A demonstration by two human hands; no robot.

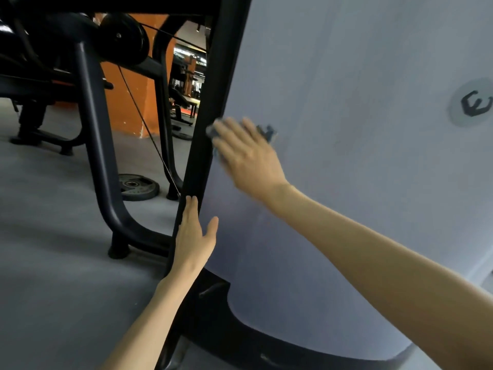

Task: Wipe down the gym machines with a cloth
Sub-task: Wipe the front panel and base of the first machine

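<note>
A large pale grey machine panel (360, 182) fills the right half of the view, edged by a black upright frame post (205, 116). My right hand (248, 153), blurred by motion, presses a dark cloth (268, 132) flat against the panel near its left edge; only bits of cloth show around the fingers. Lower down, my left hand (193, 236) rests with straight fingers against the black post, its thumb spread onto the panel.
A round logo badge (473, 102) sits on the panel at the right. Left of the post stand a dark curved machine leg (101, 161), a cable (149, 129) and a weight plate (137, 186) lying on the grey floor. An orange pillar (128, 97) stands behind.
</note>
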